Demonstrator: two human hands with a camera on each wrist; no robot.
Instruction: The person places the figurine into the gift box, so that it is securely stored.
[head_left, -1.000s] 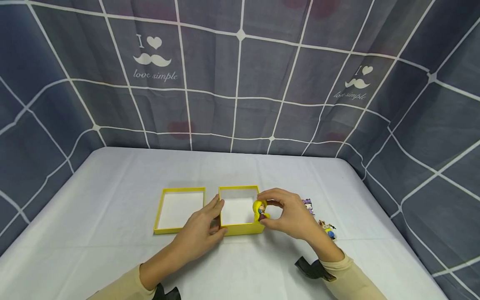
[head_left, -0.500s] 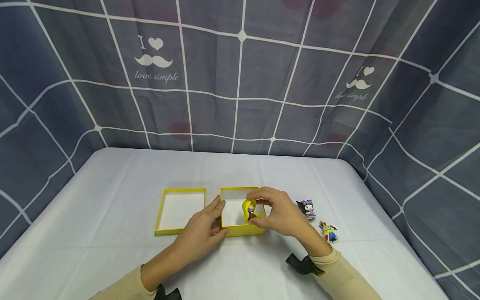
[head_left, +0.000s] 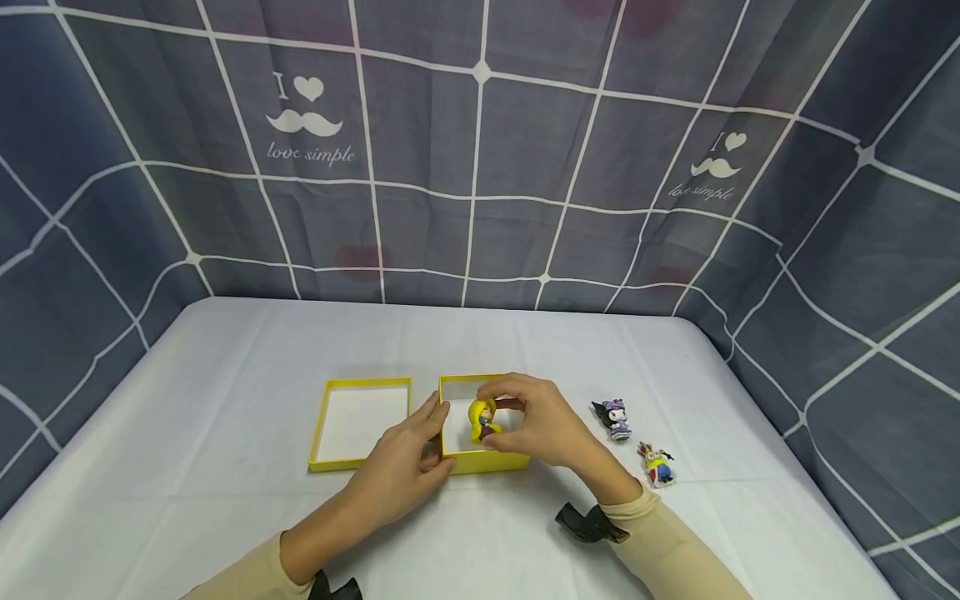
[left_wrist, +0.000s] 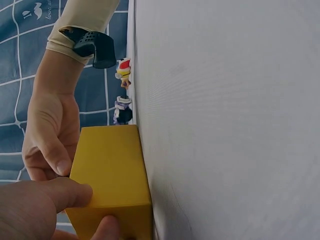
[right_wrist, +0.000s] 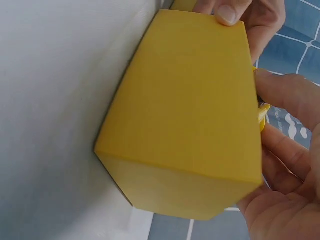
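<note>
One yellow-haired figurine is pinched between the thumb and fingers of the right hand, the grip narrowed to the toy's own width. The relation that seems to count most is that the figurine is held at the uncovered top of a yellow box, in line with the opening, left of the right palm and with its long axis close to upright. How far its base is sunk below the rim cannot be told; in the right wrist view its lower part is hidden by the near wall. The box is held at its near left corner by the left hand, the thumb laid on the near wall and the fingers against the left one. Smooth, matte walls, probably stiff card, are joined at square corners and left white inside. A shallow matching lid is set hollow side up to the left. On the right, well apart from the box, a black-and-purple figurine and a goggled figurine in blue and red, both apparently moulded plastic, are carried by the worktop, which is covered in lightly creased white cloth.
</note>
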